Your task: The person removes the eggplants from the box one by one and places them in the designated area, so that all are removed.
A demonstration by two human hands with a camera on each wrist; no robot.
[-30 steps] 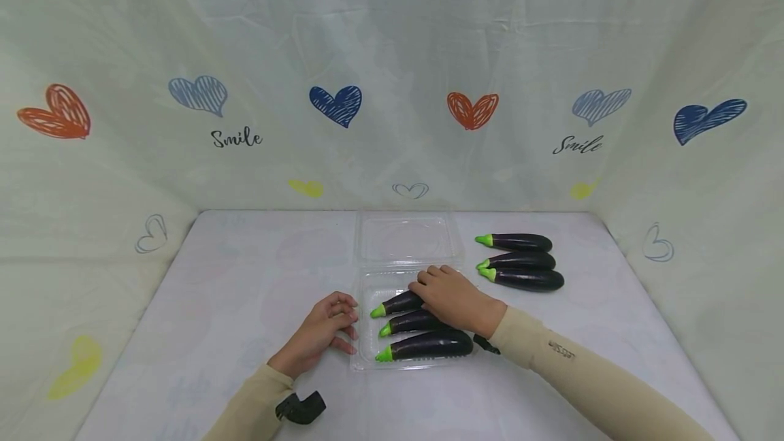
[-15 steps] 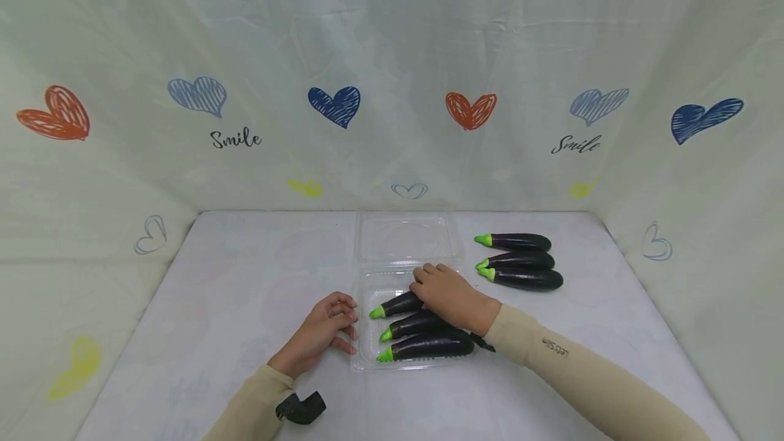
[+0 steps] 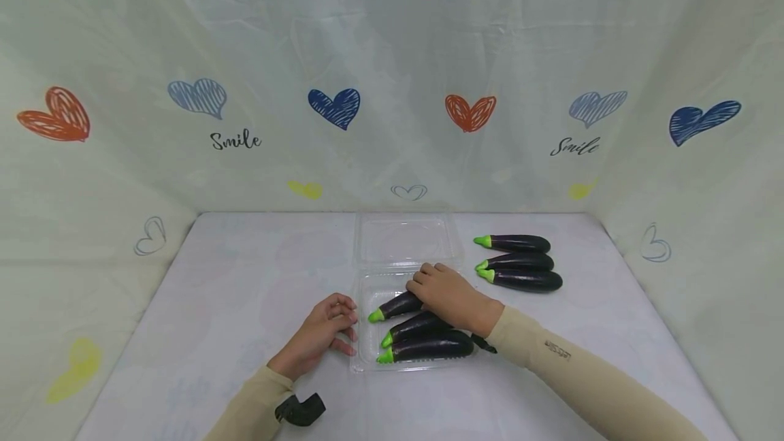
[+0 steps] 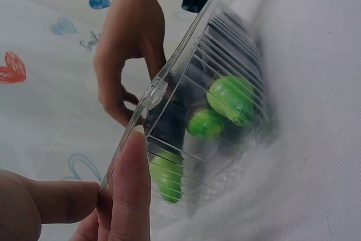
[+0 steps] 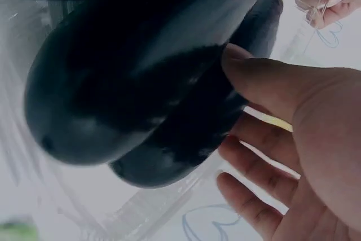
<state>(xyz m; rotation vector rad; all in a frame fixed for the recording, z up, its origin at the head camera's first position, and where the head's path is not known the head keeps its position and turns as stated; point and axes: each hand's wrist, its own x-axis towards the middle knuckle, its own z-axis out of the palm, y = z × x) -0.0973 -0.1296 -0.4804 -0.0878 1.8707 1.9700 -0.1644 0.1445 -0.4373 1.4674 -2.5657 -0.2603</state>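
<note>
Three dark eggplants with green stems lie side by side in a clear plastic clamshell box (image 3: 381, 284). My right hand (image 3: 454, 299) grips the far eggplant (image 3: 399, 305), covering its thick end; in the right wrist view the thumb (image 5: 262, 77) lies along one side and fingers curl at the other. The middle eggplant (image 3: 422, 325) touches the near eggplant (image 3: 433, 346), their stems close together. At the box's left side, my left hand (image 3: 321, 329) pinches the rim (image 4: 127, 134) between thumb and fingers, as the left wrist view shows.
The box's lid (image 3: 407, 240) lies folded back behind it. To the right are three more eggplants on the white table: a far one (image 3: 520, 243), a middle one (image 3: 520, 261) and a near one (image 3: 527, 280). A printed cloth (image 3: 392, 39) hangs around the table.
The far eggplant has shifted slightly left and nearer under my right hand. The middle eggplant's stem end has swung toward the near one. My left hand stays at the rim.
</note>
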